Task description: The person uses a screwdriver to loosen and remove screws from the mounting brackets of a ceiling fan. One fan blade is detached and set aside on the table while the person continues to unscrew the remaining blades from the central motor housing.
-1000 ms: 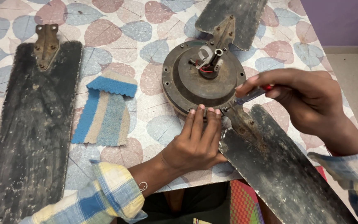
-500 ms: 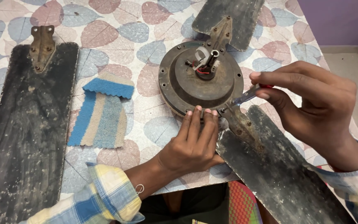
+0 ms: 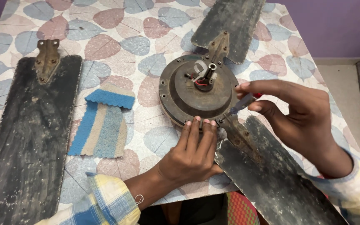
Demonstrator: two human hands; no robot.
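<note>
A dirty round ceiling fan motor (image 3: 184,93) lies on the leaf-patterned table (image 3: 138,33). My left hand (image 3: 194,152) rests flat with its fingertips pressed on the motor's near rim. My right hand (image 3: 301,114) grips a small screwdriver (image 3: 240,104) whose tip meets a screw where a blade bracket (image 3: 236,131) joins the motor. That grimy blade (image 3: 271,179) runs toward the lower right, off the table edge. A second blade (image 3: 230,21) stays attached at the motor's far side.
A detached dusty blade (image 3: 26,137) with its metal bracket (image 3: 46,58) lies along the table's left side. A blue and beige striped cloth (image 3: 103,123) sits between it and the motor. A purple wall stands beyond the table.
My right hand and the screwdriver have shifted slightly left and lower against the screw. The view has moved a little. My left hand stays on the motor rim.
</note>
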